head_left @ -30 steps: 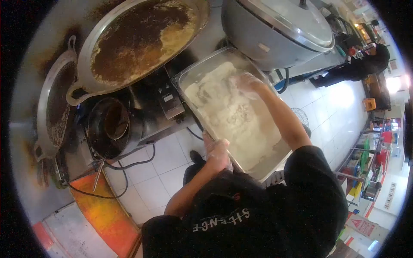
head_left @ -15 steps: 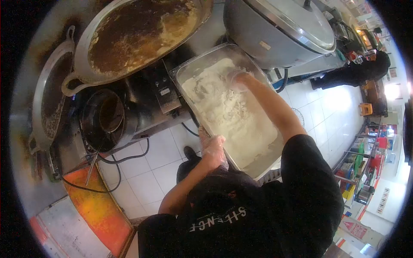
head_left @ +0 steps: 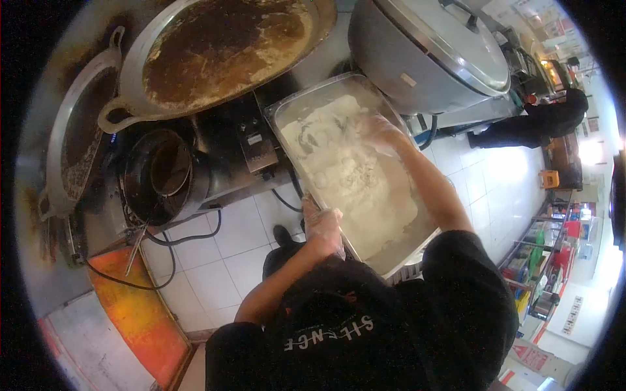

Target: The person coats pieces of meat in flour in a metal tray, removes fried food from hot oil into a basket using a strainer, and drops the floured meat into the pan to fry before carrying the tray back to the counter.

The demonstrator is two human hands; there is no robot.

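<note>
A deep metal tray (head_left: 389, 266) holds loose white powder that looks like flour (head_left: 375, 218), with small lumps near its middle. My left hand (head_left: 323, 228), in a clear plastic glove, is closed around the tray's left rim. My right hand (head_left: 379, 132), also in a clear glove, is over the powder at the far right part of the tray. Its fingers are smeared by motion and haze, so I cannot make out whether they grip anything.
A large lidded pot (head_left: 417, 62) stands beyond the tray. To the left are a wide pan of brown oil (head_left: 215, 52), another wok (head_left: 85, 130) and a dark pot (head_left: 156, 176). Hoses (head_left: 195, 238) hang below. A person in dark clothes (head_left: 541, 124) is farther right.
My right hand has lifted a little and spread more over the powder, with haze about it. My left hand keeps its hold on the tray rim. The view has shifted slightly.
</note>
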